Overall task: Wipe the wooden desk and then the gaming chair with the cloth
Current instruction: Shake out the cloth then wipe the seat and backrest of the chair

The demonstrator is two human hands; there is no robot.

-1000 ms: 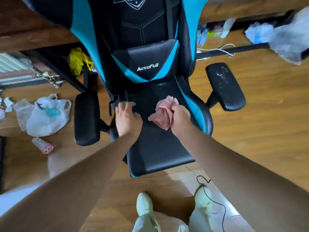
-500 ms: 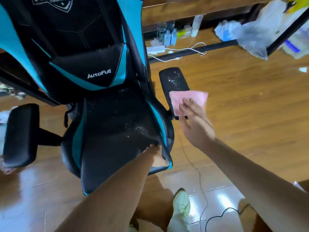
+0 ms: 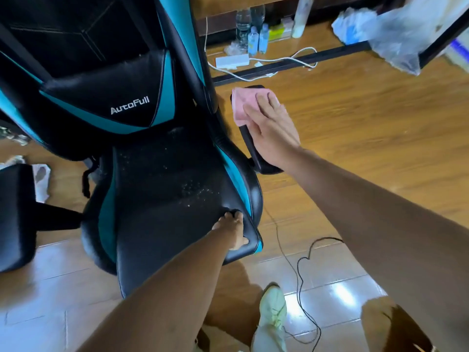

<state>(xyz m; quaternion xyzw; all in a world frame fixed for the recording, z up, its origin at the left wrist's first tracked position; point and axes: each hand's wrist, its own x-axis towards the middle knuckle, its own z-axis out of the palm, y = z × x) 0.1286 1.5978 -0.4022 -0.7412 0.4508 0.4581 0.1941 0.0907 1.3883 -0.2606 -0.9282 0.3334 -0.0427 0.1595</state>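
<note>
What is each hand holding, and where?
Left hand grips the gaming chair by its seat's front corner. Right hand holds nothing: it presses the pink cloth flat on the armrest.

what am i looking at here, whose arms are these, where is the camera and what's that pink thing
There is no machine here. A person wears one camera on the head, looking down, so both arms reach in from the bottom of the picture. The right hand presses a pink cloth flat onto the armrest of a black and blue gaming chair. The left hand grips the seat's front corner. Pale specks lie on the seat. Around the chair is wooden floor, and a shoe shows at the bottom.
</note>
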